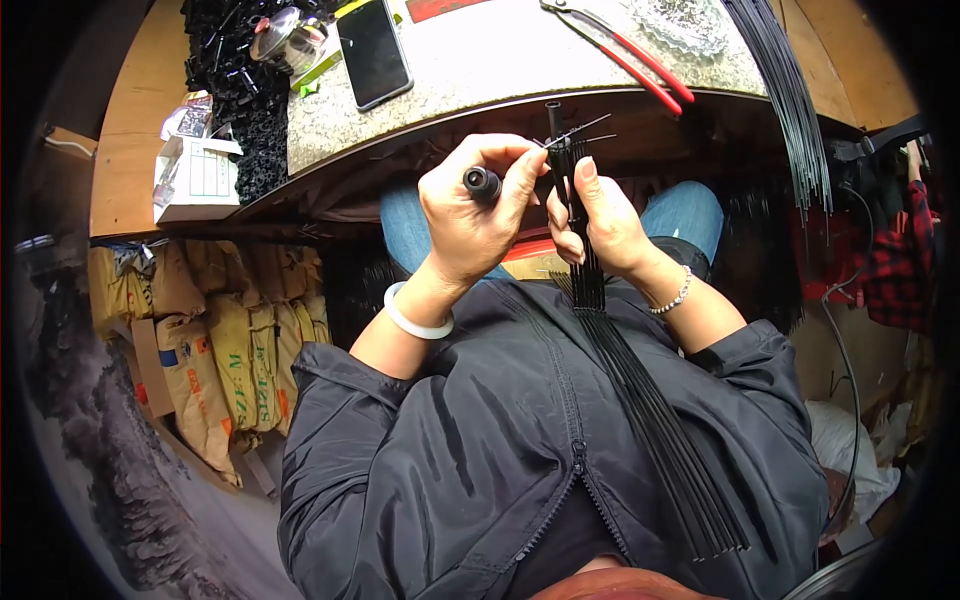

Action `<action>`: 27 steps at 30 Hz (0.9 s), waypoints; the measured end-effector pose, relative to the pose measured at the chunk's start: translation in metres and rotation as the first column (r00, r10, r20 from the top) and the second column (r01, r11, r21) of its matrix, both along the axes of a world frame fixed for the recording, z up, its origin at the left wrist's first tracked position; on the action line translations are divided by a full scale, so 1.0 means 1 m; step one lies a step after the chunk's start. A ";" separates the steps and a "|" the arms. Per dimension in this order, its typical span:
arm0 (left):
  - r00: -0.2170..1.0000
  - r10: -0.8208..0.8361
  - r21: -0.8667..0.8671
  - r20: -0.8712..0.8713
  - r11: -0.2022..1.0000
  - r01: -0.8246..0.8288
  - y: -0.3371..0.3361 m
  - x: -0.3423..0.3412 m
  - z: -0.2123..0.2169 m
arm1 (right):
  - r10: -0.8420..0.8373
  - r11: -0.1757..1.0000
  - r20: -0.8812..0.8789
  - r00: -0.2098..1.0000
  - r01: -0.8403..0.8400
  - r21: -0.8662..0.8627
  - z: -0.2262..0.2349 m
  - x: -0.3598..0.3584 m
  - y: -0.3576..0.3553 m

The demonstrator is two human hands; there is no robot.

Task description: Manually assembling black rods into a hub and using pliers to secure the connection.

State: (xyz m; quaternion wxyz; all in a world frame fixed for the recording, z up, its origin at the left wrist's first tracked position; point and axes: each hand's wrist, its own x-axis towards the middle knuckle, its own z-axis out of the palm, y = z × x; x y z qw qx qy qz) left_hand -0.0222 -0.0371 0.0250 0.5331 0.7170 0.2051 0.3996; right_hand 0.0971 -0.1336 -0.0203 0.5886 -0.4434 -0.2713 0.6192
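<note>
My right hand (612, 225) is wrapped round a folded umbrella frame (590, 292), a bundle of long thin black ribs. The ribs run down across my jacket, with their ends low on the right. A black tube end (554, 108) stands up at the frame's top, where a few thin ribs (590, 127) stick out to the right. My left hand (468, 215) is closed, thumb and forefinger pinched at that top joint. In its palm sits a round black handle (482, 182), hollow-ended; the rest of this tool is hidden by the fingers.
Ahead, the worktop (470, 85) bears a phone (375, 52), red-handled pliers (635, 58) and a glass lid-like dish (690, 22). Black small parts (262, 150) heap beside a white box (198, 178). More ribs (785, 100) overhang the right edge. Sacks (225, 360) stand at left.
</note>
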 end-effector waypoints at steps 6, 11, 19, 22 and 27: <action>0.999 0.038 0.016 0.037 0.999 -0.039 0.000 0.005 -0.007 | 0.000 1.000 0.051 0.999 0.000 0.001 0.003 0.000 -0.001; 0.992 0.050 -0.052 0.119 0.998 -0.044 -0.004 0.009 -0.009 | -0.015 1.000 0.010 1.000 0.015 0.009 0.002 0.001 -0.003; 0.968 -0.145 -0.393 0.204 0.894 0.216 0.042 -0.010 -0.009 | -0.004 1.000 0.091 0.996 0.004 -0.003 0.004 0.000 0.002; 0.874 -0.239 -0.634 0.422 0.612 0.473 0.053 0.001 -0.002 | 0.001 1.000 0.090 0.996 -0.001 0.006 0.001 -0.001 -0.005; 0.879 -0.295 -0.658 0.374 0.584 0.476 0.046 0.015 0.020 | -0.020 1.000 0.100 0.995 0.017 0.026 0.003 -0.008 -0.004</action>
